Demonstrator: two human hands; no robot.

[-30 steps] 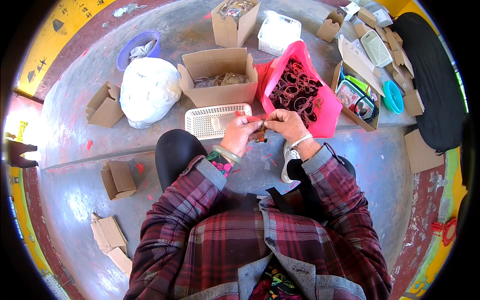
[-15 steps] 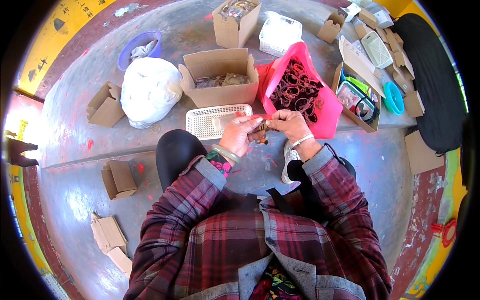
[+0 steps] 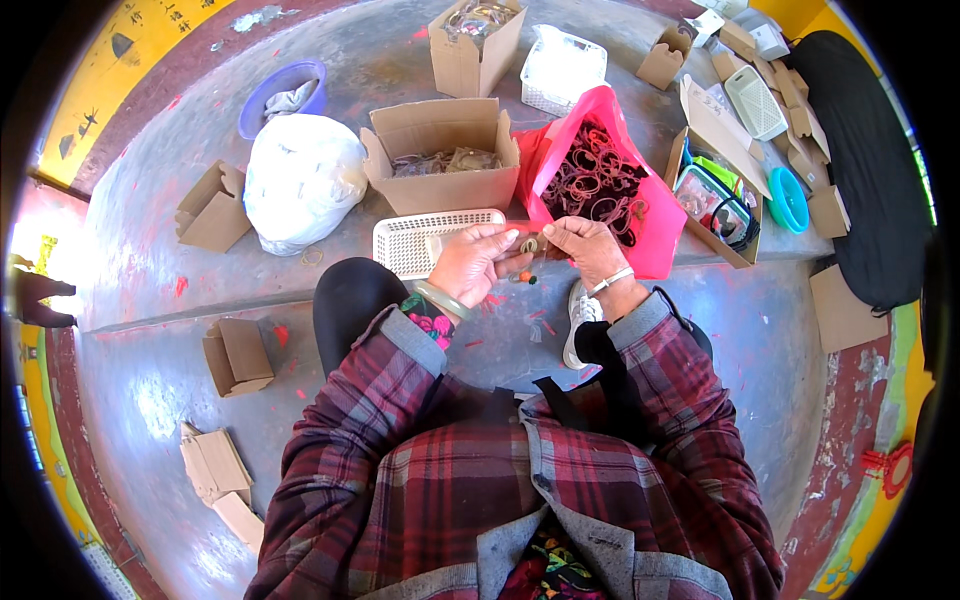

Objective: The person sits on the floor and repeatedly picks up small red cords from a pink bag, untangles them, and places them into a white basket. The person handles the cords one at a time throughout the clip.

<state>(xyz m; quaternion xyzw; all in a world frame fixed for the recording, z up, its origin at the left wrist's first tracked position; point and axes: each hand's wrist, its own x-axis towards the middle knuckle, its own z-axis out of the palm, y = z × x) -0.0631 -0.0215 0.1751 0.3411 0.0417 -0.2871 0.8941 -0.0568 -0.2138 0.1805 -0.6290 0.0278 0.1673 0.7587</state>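
Observation:
Between both hands, in front of my knees, is a small clear bag [image 3: 529, 241] with a red upper edge and what looks like a coiled brown cord inside. My left hand [image 3: 466, 262] pinches its left side with the thumb on top. At the other side, the thumb and fingers of my right hand [image 3: 590, 250] close on it. Small orange and green beads [image 3: 525, 278] show just below; whether they are in the bag or hang from it is unclear. Under the left hand lies a white plastic basket [image 3: 395, 250]. Right behind, a pink bag [image 3: 660, 225] holds many dark corded loops.
Behind the basket stands a cardboard box [image 3: 440, 190] with clear packets in it. A stuffed white plastic bag [image 3: 305, 185] and a purple basin [image 3: 318, 95] are to the left. More boxes, a white crate [image 3: 545, 98] and a teal basin [image 3: 790, 200] stand farther back and right.
My hands have drawn slightly apart, so the clear bag is stretched flatter between them and its coiled content shows more. The things around have not moved.

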